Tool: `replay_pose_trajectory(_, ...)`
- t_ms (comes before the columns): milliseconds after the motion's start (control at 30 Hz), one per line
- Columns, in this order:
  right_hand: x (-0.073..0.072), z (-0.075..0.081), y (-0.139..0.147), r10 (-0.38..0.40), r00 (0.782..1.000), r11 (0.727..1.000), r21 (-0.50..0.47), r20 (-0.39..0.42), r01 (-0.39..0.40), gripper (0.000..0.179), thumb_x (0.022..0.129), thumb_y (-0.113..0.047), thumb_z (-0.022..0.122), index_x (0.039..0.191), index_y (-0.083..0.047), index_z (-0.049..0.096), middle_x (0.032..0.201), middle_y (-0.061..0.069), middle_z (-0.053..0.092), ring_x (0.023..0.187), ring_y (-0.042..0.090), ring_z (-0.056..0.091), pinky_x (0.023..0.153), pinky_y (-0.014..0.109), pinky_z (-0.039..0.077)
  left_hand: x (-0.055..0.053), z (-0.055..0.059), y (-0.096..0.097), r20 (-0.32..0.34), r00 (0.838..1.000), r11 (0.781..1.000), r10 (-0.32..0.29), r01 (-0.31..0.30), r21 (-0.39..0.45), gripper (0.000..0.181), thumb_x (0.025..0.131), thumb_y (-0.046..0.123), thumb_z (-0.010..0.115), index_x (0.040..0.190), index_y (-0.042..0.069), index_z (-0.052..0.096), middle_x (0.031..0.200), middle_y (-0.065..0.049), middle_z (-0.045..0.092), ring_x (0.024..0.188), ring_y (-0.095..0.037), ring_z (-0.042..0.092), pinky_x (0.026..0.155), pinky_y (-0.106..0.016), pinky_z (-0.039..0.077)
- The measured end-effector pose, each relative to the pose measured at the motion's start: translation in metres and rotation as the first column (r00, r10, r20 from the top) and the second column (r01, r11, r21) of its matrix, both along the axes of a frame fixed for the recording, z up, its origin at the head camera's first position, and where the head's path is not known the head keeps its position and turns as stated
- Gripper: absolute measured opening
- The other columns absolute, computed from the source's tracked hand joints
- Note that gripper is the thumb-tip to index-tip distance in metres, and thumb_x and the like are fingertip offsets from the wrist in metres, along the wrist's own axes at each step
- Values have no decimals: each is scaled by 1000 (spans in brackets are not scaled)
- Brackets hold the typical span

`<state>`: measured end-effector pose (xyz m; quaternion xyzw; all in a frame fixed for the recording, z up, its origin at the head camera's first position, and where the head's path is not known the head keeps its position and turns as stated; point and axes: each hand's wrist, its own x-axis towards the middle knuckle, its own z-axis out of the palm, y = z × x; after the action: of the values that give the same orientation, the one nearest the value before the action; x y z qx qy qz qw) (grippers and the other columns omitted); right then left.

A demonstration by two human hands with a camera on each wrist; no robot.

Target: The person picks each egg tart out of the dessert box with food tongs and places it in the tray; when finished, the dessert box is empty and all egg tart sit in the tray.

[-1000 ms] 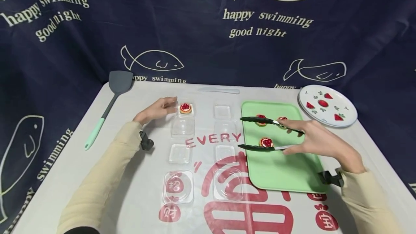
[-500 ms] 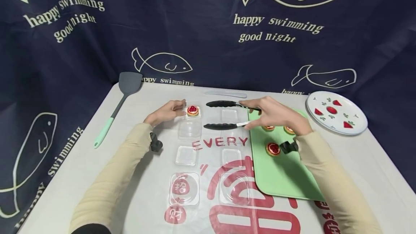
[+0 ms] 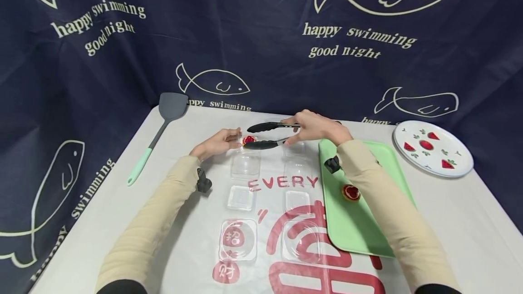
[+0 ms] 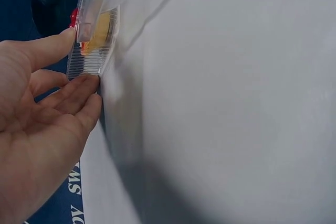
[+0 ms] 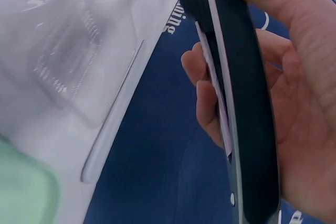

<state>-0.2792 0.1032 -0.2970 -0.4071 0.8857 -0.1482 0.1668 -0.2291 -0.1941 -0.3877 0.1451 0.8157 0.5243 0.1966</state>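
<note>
My left hand [image 3: 216, 143] holds the edge of a small clear plastic box [image 4: 86, 65] at the back of the table, thumb and fingertips on its near side. Inside sits a fruit tart [image 3: 249, 139] with a red topping and yellow crust. In my right hand [image 3: 315, 127] are black-tipped tongs [image 5: 252, 103], gripped around the handles. Their spread tips reach over the box, one on each side of the tart in the head view, the lower one overlapping its near edge. On the green tray [image 3: 347, 235] lies another tart [image 3: 351, 193]; my right forearm covers part of that tray.
Several clear boxes stand in two columns, among them a near-left box [image 3: 239, 242] and a near-right box [image 3: 301, 242]. A turner [image 3: 172, 106] lies at left, a watermelon-patterned plate [image 3: 435, 151] at back right. A pale plastic knife [image 5: 113, 114] lies along the back edge.
My right hand has carried the tongs left from over the green tray to the back-left box with the tart. The left hand stays at that box. The head view has shifted slightly.
</note>
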Motion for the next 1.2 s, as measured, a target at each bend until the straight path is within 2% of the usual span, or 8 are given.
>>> replay_pose_trajectory(267, -7, 13, -18, -19, 1000, 992, 124, -15, 20, 66, 80, -33, 81, 135, -5, 57, 133, 11, 61, 57, 10, 53, 54, 25, 40, -1, -1, 0, 9, 1000, 1000, -1, 1, -21, 62, 100, 5, 49, 150, -10, 16, 159, -23, 13, 145, -37, 22, 119, -43, 21)
replay_pose_trajectory(433, -10, 19, -27, -3, 1000, 984, 180, -5, 4, 65, 80, -33, 81, 134, -5, 58, 137, 10, 58, 52, 10, 44, 53, 26, 38, -1, -1, 1, -2, 1000, 999, -2, 2, -41, 62, 100, 5, 49, 150, -10, 16, 159, -24, 14, 145, -37, 23, 119, -43, 21)
replay_pose_trajectory(567, -10, 22, -37, -27, 1000, 972, 232, -5, 28, 63, 79, -33, 81, 132, -6, 61, 137, 9, 58, 85, 19, 58, 71, 31, 49, -2, -1, 1, -9, 1000, 999, -2, 1, -51, 62, 100, 6, 49, 150, -11, 16, 158, -25, 18, 145, -37, 25, 119, -42, 22)
replay_pose_trajectory(667, -9, 22, -44, -46, 999, 964, 260, -20, 49, 61, 79, -32, 81, 131, -7, 62, 136, 9, 59, 117, 29, 51, 93, 41, 48, -2, -1, 2, -8, 1000, 999, -9, 8, -53, 62, 100, 6, 48, 150, -11, 15, 158, -26, 17, 145, -37, 24, 119, -42, 21)
replay_pose_trajectory(767, -7, 21, -48, -50, 998, 960, 274, -37, 59, 60, 81, -32, 80, 131, -6, 62, 134, 11, 58, 120, 31, 49, 98, 45, 45, -2, 0, 3, -5, 1000, 999, -9, 9, -52, 63, 100, 6, 48, 150, -11, 14, 158, -26, 17, 145, -37, 23, 119, -42, 21)
replay_pose_trajectory(867, -5, 18, -49, -59, 997, 959, 273, -53, 71, 59, 81, -33, 80, 131, -7, 62, 133, 11, 58, 110, 28, 52, 92, 42, 46, -3, 1, 3, -4, 1000, 999, -8, 8, -54, 64, 100, 6, 48, 151, -10, 12, 158, -26, 17, 145, -37, 22, 119, -42, 21)
replay_pose_trajectory(967, -4, 14, -45, -62, 997, 969, 235, -51, 73, 58, 82, -32, 79, 132, -8, 62, 134, 10, 60, 82, 20, 55, 72, 33, 47, -3, 2, 2, -4, 1000, 999, -2, 2, -54, 64, 100, 6, 48, 151, -10, 12, 158, -26, 17, 145, -37, 23, 119, -42, 22)
replay_pose_trajectory(1200, -6, -3, -23, -51, 998, 997, 62, -20, 52, 59, 82, -32, 79, 132, -6, 60, 128, 12, 63, 44, 5, 29, 46, 23, 25, -2, 2, 3, -3, 1000, 997, -1, 0, -75, 63, 100, 6, 49, 150, -11, 14, 158, -26, 15, 145, -37, 24, 118, -42, 23)
